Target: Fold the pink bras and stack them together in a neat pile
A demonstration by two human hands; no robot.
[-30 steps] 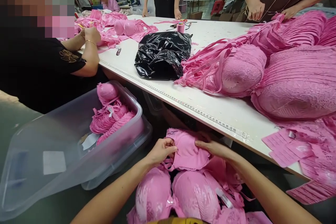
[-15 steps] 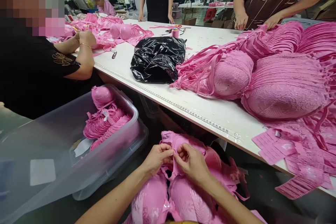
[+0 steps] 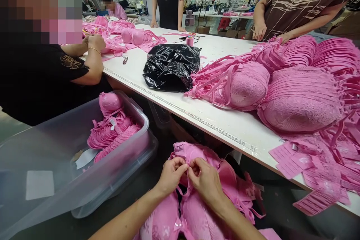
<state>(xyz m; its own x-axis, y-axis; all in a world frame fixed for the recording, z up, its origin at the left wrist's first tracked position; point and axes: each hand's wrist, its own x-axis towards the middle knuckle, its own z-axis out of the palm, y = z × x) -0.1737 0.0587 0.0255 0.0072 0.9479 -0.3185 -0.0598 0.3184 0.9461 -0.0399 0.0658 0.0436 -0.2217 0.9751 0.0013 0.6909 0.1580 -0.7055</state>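
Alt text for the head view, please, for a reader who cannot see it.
Both hands, left hand and right hand, pinch the middle of a pink bra held over a lap pile of pink bras below a white table. The table holds stacked pink bras and a black plastic bag; a clear bin sits at left.

White desk [image 3: 225, 120] with measuring strip along near edge. Black plastic bag [image 3: 171, 66] on desk, crumpled. Stacked pink bras [image 3: 281, 86] heaped at right, straps trailing toward bag. Pink paper tags [image 3: 292, 157] near desk edge, just beside heap. Pink thread spool [image 3: 189, 40] upright behind bag. Clear plastic bin [image 3: 70, 157] below desk at left, holding pink bra stack [image 3: 112, 127]. Seated person in black top [image 3: 42, 78] at left; two people standing at far side.
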